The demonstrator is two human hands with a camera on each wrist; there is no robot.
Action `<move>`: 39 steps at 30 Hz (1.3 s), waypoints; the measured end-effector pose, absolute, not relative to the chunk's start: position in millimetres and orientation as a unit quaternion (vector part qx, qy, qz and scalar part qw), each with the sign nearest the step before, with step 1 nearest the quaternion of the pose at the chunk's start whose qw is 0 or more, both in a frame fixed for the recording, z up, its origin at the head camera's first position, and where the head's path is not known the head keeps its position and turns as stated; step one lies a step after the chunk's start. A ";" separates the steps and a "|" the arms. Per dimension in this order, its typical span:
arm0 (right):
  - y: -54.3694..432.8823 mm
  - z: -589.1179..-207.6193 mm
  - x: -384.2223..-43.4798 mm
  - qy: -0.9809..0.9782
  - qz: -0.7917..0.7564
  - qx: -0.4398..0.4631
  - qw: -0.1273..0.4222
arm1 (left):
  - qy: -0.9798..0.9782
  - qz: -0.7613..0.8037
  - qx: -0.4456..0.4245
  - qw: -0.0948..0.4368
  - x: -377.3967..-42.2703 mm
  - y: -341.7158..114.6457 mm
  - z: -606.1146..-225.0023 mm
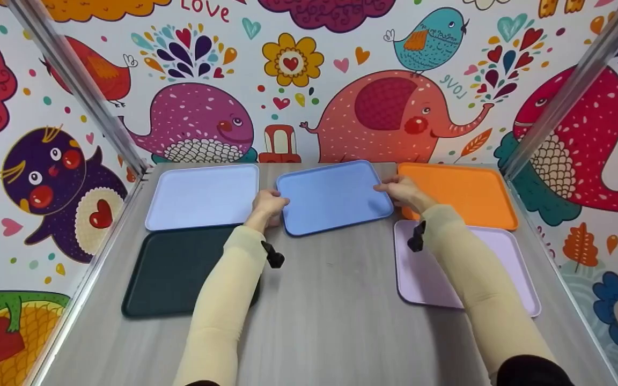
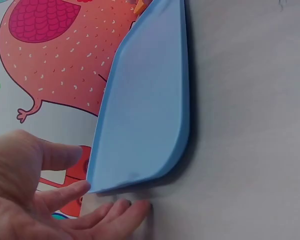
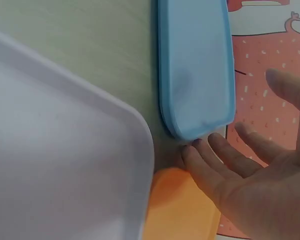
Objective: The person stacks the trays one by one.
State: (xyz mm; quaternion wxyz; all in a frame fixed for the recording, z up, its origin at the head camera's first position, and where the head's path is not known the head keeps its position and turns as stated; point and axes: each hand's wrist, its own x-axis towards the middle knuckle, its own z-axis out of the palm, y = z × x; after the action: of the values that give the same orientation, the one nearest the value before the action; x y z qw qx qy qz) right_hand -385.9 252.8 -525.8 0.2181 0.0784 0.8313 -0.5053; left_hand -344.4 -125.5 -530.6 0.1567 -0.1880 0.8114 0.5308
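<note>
A blue rectangular tray [image 1: 336, 198] lies slightly askew at the back middle of the table, its right end farther back. At its left end is my left hand [image 1: 267, 206]; in the left wrist view its fingers [image 2: 115, 220] are extended by the tray's short edge, and the thumb stands apart from the rim. My right hand [image 1: 406, 192] is at the opposite end. The right wrist view shows its fingers [image 3: 232, 155] spread beside the tray's rim, with the thumb held away. Whether the fingertips actually touch the rim is hard to tell.
To the left lie a pale lavender-blue tray [image 1: 204, 197] and a dark green tray [image 1: 180, 273], the latter partly under my left forearm. An orange tray [image 1: 464, 193] and a lilac tray [image 1: 421, 273] are on the right. Patterned walls [image 1: 287, 107] enclose the grey table [image 1: 330, 311].
</note>
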 end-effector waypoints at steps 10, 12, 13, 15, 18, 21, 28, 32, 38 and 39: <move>245.4 -535.0 -397.9 0.831 -0.497 0.095 0.231 | 0.780 0.575 -0.190 0.160 -353.7 -121.7 -541.0; 245.0 -534.8 -398.3 0.831 -0.494 0.098 0.237 | 0.784 0.572 -0.182 0.159 -353.6 -123.1 -543.2; 244.9 -535.0 -398.9 0.832 -0.491 0.098 0.239 | 0.786 0.571 -0.179 0.158 -353.4 -124.2 -543.7; 245.1 -534.8 -398.8 0.832 -0.490 0.096 0.242 | 0.787 0.571 -0.169 0.158 -353.2 -126.4 -543.9; 245.3 -533.3 -397.4 0.833 -0.489 0.090 0.241 | 0.784 0.578 -0.160 0.160 -353.2 -130.3 -542.8; 244.9 -530.0 -394.7 0.832 -0.495 0.084 0.234 | 0.780 0.586 -0.153 0.156 -351.7 -134.1 -540.1; 246.2 -524.5 -389.7 0.823 -0.514 0.078 0.230 | 0.751 0.627 -0.145 0.148 -346.2 -141.7 -535.0; 248.5 -521.9 -387.8 0.811 -0.529 0.076 0.238 | 0.745 0.635 -0.139 0.149 -346.5 -148.0 -533.6; 252.4 -520.3 -384.4 0.802 -0.546 0.055 0.235 | 0.722 0.661 -0.122 0.163 -349.6 -159.5 -533.2; 253.0 -520.2 -383.8 0.799 -0.551 0.051 0.234 | 0.717 0.667 -0.117 0.168 -349.9 -161.4 -532.9</move>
State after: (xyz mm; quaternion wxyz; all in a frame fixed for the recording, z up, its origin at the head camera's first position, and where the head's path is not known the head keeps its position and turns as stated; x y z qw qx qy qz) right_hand -383.8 253.0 -520.2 0.2343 0.0512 0.7993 -0.5510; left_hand -349.9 -161.4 -532.9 0.1677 -0.1169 0.7167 0.6667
